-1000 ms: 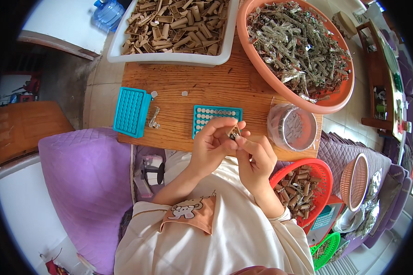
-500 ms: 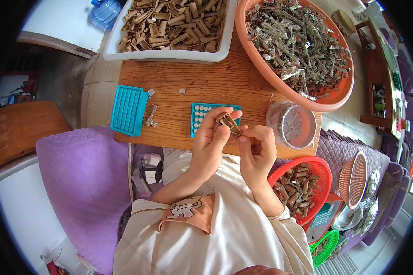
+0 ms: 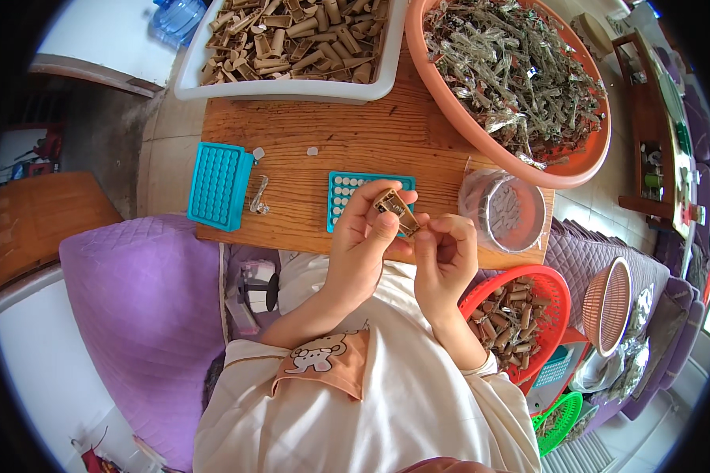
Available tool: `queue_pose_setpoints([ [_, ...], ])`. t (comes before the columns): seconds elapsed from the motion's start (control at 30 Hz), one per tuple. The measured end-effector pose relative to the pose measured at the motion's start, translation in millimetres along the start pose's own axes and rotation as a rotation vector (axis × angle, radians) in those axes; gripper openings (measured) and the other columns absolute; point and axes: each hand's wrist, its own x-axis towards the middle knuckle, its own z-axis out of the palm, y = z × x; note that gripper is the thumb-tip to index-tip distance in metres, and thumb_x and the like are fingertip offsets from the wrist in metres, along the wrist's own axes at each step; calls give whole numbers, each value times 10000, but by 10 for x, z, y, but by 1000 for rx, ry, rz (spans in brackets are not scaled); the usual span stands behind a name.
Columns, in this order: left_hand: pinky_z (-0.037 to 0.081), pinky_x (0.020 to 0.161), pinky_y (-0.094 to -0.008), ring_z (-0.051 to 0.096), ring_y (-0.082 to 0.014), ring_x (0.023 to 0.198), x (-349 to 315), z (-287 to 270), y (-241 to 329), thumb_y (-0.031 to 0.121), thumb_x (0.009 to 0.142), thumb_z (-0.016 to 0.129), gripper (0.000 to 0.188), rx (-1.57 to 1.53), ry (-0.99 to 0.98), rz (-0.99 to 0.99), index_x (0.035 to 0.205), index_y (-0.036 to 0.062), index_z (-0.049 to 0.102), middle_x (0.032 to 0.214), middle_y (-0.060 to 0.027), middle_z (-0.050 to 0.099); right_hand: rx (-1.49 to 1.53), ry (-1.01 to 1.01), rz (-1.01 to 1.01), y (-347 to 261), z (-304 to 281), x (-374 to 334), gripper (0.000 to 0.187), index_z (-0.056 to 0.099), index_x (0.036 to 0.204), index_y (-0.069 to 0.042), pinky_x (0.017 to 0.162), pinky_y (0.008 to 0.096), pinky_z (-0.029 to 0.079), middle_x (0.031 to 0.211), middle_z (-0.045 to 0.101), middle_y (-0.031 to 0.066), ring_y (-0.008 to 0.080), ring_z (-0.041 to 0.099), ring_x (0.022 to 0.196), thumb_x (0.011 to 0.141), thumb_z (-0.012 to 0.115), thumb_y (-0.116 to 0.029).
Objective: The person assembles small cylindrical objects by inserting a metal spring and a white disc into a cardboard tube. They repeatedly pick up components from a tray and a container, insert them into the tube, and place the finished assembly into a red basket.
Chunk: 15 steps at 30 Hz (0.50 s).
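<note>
While the left hand pinches a brown trough-shaped piece, hollow upward, over a teal tray they partly hide, its long axis slants upper left to lower right; the right hand, fingertips together, meets its lower end.

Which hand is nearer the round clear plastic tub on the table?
Right: the right hand is below and left of the tub in view; the left hand is farther left.

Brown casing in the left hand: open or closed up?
Open: the brown casing shows its hollow inside to the camera, held by the left hand. The right hand is at its lower end.
</note>
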Motion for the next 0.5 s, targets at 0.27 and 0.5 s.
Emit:
queue_pose_setpoints([
  [0.27,526,738,-298,566,-195,909,62,-70,10,185,854,484,292,-404,7,-205,1109,61,416,1068,-96,506,-135,-122,-156,70,20,10,235,443,945,15,609,251,477,926,501,143,192,556,791,741,497,119],
  [0.5,461,863,-329,519,-228,1012,159,-124,-92,187,848,491,314,-490,-23,-249,1122,45,430,1053,-96,546,290,-193,151,130,-62,164,390,363,1015,-9,878,317,394,1094,439,158,226,493,1002,671,431,162],
])
